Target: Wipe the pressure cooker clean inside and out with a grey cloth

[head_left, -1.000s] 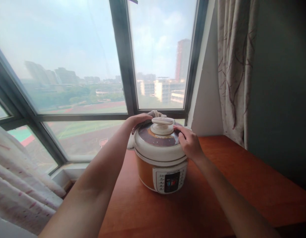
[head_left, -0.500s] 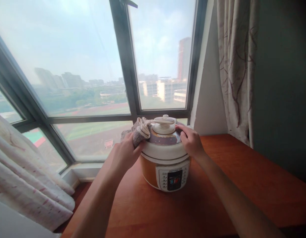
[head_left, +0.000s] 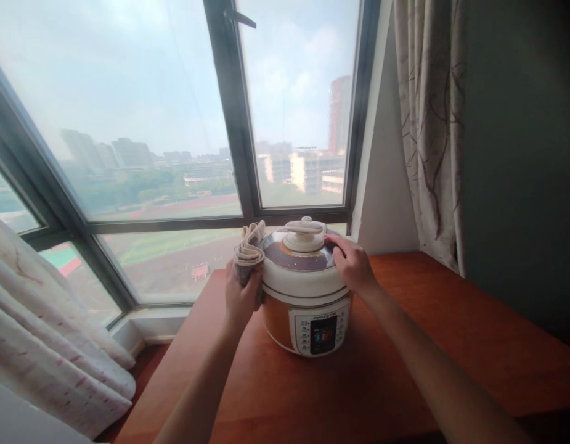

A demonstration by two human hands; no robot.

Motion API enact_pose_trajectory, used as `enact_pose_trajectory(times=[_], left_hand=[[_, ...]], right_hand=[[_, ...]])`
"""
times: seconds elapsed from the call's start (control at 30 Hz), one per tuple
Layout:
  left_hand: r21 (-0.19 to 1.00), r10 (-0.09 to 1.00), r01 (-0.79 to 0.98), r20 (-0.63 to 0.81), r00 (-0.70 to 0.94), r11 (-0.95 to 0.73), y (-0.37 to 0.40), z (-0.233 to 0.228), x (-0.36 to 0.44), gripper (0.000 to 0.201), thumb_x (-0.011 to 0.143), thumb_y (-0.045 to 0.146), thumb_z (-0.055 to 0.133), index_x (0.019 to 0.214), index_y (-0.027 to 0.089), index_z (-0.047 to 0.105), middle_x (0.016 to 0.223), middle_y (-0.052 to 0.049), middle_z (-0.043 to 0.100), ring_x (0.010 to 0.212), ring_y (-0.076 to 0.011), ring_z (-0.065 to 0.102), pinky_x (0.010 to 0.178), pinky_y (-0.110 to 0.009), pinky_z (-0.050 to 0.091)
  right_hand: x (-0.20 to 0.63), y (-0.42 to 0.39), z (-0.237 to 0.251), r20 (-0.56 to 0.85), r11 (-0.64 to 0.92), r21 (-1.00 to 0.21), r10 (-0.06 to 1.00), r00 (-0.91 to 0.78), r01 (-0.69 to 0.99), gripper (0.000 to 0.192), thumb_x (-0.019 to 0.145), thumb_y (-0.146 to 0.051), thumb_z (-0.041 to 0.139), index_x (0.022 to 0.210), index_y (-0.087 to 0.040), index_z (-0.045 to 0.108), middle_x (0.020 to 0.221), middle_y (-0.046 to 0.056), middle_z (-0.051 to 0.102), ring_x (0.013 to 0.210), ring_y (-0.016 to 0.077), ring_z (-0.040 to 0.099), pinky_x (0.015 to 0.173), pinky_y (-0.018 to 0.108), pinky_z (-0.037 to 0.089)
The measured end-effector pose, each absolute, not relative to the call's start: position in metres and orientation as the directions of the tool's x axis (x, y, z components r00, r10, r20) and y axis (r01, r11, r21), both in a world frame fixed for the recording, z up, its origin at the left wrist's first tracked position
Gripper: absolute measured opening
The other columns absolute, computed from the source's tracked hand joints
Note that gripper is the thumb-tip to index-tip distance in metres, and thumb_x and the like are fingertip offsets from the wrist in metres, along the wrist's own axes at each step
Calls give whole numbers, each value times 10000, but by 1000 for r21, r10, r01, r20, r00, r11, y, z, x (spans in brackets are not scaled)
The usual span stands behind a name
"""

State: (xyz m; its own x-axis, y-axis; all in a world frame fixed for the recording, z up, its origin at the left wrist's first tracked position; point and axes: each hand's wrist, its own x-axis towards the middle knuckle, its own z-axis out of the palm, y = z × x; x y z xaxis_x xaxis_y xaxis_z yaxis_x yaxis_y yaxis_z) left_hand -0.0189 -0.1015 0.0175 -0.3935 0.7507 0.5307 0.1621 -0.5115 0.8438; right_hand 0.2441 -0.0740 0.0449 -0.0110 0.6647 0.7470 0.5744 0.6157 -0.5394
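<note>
The rice cooker (head_left: 304, 290) stands near the table's (head_left: 451, 345) far edge by the window (head_left: 174, 123). The left hand (head_left: 241, 296), fingers clamped on a bunched cloth (head_left: 248, 251), presses it against the cooker's left side. The right hand (head_left: 354, 265) lies on the lid (head_left: 298, 262), fingers together.

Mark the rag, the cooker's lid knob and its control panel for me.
rag (head_left: 248, 250), head view, bunched folds above the left hand.
lid knob (head_left: 304, 229), head view, its top.
control panel (head_left: 322, 333), head view, the dark display.

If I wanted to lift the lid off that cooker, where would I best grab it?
Probably by the cream knob at the centre of the lid, coming straight down from above. It stands raised and upright, clear of both hands: the right hand rests on the lid's right edge, the left hand presses a cloth to its left side.
</note>
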Motion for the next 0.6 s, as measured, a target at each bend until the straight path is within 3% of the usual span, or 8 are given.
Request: enact_pose_trajectory(times=[0.1, 0.17, 0.27, 0.37, 0.47, 0.6], left_hand=[[920, 861, -73, 331, -386, -386, -69, 31, -30, 375, 736, 371, 748, 1052, 179, 686, 967, -70, 701, 982, -293, 653, 929, -416, 508], [910, 908, -281, 189, -373, -305, -58, 31, -33, 327, 745, 387, 717, 983, 166, 677, 877, -58, 695, 872, -263, 668, 819, -381, 542], [845, 892, -420, 134, -433, -331, -63, 16, -27, 348, 812, 435, 666, 1053, 183, 668, 989, -61, 716, 939, -244, 681, 842, -353, 548], [856, 812, -289, 225, -538, -429, -90, -11, -11, 430, 873, 500, 627, 1212, 235, 636, 1209, -40, 689, 1173, -244, 622, 1022, -359, 484], [915, 776, -122, 250, -579, -386, -123, -40, 9, 475, 848, 530, 670, 1219, 234, 645, 1304, -56, 656, 1312, -274, 534, 1140, -394, 384], [936, 815, -33, 289, -502, -352, -154, -78, 28, 536, 845, 553, 670, 1274, 235, 621, 1397, -98, 596, 1395, -288, 454, 1199, -424, 301]], right_hand=[[244, -75, 45, 747, 613, -542, 665, -5, 574, 366, 874, -189, 432, 1097, -223, 720, 1189, 69, 736, 1172, 245, 648, 1046, 420, 478], [244, -75, 44, 745, 611, -548, 667, 1, 572, 364, 877, -193, 429, 1091, -227, 722, 1190, 66, 736, 1167, 245, 650, 1045, 422, 480], [244, -74, 43, 747, 613, -552, 665, 9, 565, 356, 878, -198, 432, 1082, -239, 722, 1189, 55, 736, 1159, 242, 653, 1038, 421, 486], [244, -74, 42, 750, 617, -551, 661, 11, 562, 352, 878, -198, 433, 1079, -241, 719, 1190, 53, 736, 1160, 238, 653, 1036, 421, 488], [243, -74, 43, 752, 620, -550, 659, 9, 559, 356, 876, -190, 426, 1076, -241, 717, 1190, 55, 736, 1166, 231, 650, 1049, 418, 480], [243, -75, 43, 750, 619, -550, 661, 6, 561, 357, 880, -195, 425, 1082, -228, 717, 1196, 63, 733, 1172, 234, 646, 1053, 420, 477]])
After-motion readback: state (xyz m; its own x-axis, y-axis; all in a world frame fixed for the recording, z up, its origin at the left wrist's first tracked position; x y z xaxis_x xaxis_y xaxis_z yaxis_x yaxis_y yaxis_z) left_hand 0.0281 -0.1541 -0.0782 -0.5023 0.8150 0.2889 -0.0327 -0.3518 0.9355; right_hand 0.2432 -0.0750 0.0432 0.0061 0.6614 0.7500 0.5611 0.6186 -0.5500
